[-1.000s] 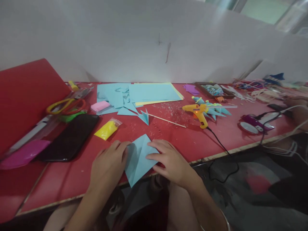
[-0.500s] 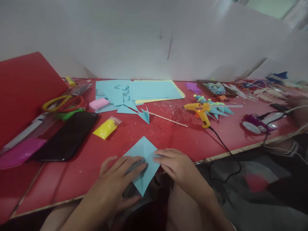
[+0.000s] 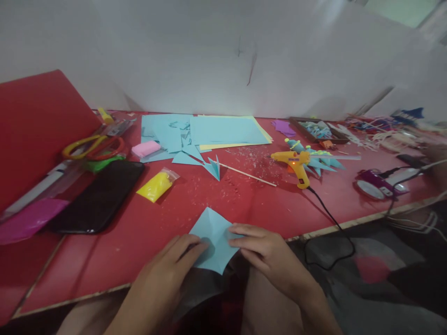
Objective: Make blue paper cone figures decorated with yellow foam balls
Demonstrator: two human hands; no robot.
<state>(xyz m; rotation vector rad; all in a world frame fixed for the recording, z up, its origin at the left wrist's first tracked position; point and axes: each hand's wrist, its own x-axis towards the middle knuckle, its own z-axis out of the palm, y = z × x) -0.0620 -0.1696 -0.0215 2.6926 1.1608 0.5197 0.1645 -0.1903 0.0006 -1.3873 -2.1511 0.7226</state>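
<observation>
A light blue paper square (image 3: 217, 246) with crease lines is held low, at the table's front edge, one corner pointing away from me. My left hand (image 3: 176, 258) grips its left side, fingers bent over the top. On the right side, my right hand (image 3: 261, 244) pinches the paper near the corner, fingertips on the upper face. The thumbs are mostly hidden. Beyond the square stands a folded blue paper piece (image 3: 213, 168) with sharp points, beside a thin wooden stick (image 3: 247, 175).
A yellow glue gun (image 3: 291, 163) with a lit light and a cord lies right. Left are a black phone (image 3: 101, 197), scissors (image 3: 94, 148) and a yellow packet (image 3: 155, 185). Blue sheets (image 3: 230, 130) lie at the back. A purple device (image 3: 375, 184) rests far right.
The blue square has turned slightly and its near corner has swung right. My left hand has changed from fingers stretched over the paper to a bent-finger grip at its left side.
</observation>
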